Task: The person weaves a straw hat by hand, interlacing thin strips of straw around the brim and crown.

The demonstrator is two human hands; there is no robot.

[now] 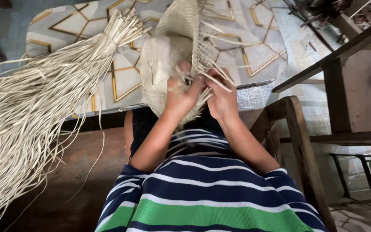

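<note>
A pale woven straw hat (165,60), part-finished, rests against my lap with loose strips (213,47) sticking out of its edge. My left hand (181,95) grips the hat's woven edge, fingers curled into the strands. Close beside it, my right hand (222,99) pinches loose strips at the same edge. Both hands touch the weave. The lower rim of the hat is hidden behind my hands and forearms.
A large bundle of long pale straw strips (35,107), tied near its top, lies at the left over a board with a gold geometric pattern (121,81). Dark wooden furniture (297,129) stands at the right, with a wooden beam (336,56) above it.
</note>
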